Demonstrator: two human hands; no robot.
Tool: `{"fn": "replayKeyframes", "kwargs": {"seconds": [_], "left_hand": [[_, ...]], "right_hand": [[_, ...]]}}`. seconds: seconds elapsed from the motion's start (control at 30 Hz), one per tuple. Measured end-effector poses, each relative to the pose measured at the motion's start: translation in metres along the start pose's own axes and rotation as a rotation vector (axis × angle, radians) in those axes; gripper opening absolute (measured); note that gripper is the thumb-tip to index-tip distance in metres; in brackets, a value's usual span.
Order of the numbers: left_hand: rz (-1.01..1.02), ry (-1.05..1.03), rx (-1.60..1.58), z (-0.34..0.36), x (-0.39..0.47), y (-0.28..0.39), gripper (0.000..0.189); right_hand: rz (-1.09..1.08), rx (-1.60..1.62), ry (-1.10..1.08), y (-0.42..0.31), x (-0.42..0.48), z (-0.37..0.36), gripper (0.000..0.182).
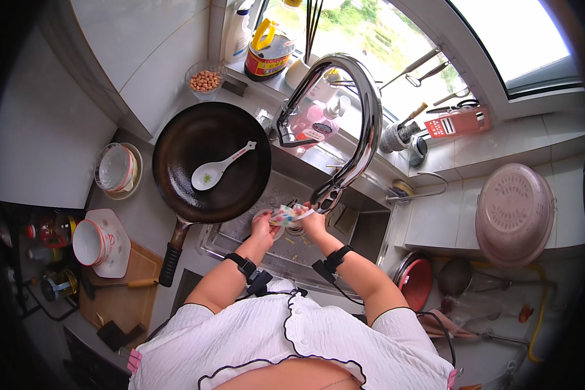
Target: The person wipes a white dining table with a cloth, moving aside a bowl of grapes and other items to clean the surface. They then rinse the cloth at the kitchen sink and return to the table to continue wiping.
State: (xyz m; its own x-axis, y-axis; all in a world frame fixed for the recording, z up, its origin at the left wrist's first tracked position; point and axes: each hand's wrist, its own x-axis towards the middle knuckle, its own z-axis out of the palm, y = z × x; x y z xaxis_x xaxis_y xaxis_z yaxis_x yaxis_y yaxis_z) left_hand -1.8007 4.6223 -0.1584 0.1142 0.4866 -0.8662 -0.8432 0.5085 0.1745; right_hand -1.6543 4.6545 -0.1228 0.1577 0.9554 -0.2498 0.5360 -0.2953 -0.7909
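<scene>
Over the stainless steel sink point(273, 256), below the faucet's spout, both hands hold a white cloth with coloured spots point(286, 216). My left hand point(264, 228) grips its left end, beside what looks like a small clear dish that the fingers partly hide. On the cloth's right end is my right hand point(313, 224), next to the chrome faucet point(370, 107). Small yellowish scraps lie on the sink's bottom. Left of the sink stands a black wok point(175, 146), in which a white spoon point(209, 174) with green bits rests.
A bowl point(90, 242) stands on a tray and wooden board point(141, 273) at the left. Peanuts point(205, 81) in a clear cup, an oil jug point(268, 58) and a pink soap bottle point(317, 124) stand behind. A pink basin point(514, 214) hangs at the right.
</scene>
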Motion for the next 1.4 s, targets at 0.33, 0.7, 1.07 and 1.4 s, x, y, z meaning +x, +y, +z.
{"fn": "replayKeyframes", "kwargs": {"seconds": [0.33, 0.7, 1.07, 1.4], "left_hand": [[-0.093, -0.447, -0.064, 0.02, -0.013, -0.023, 0.028], [-0.129, -0.242, 0.009, 0.04, -0.044, -0.027, 0.029], [0.041, -0.096, 0.275, 0.01, 0.0, -0.031, 0.022], [-0.245, -0.197, -0.115, -0.016, 0.017, -0.005, 0.026]], "right_hand": [[-0.251, -0.276, 0.047, -0.023, -0.031, 0.033, 0.014], [0.2, -0.02, -0.013, 0.041, -0.007, 0.048, 0.035], [-0.091, 0.196, -0.075, 0.066, 0.017, 0.017, 0.02], [-0.067, 0.058, -0.154, -0.026, -0.051, 0.03, 0.026]]}}
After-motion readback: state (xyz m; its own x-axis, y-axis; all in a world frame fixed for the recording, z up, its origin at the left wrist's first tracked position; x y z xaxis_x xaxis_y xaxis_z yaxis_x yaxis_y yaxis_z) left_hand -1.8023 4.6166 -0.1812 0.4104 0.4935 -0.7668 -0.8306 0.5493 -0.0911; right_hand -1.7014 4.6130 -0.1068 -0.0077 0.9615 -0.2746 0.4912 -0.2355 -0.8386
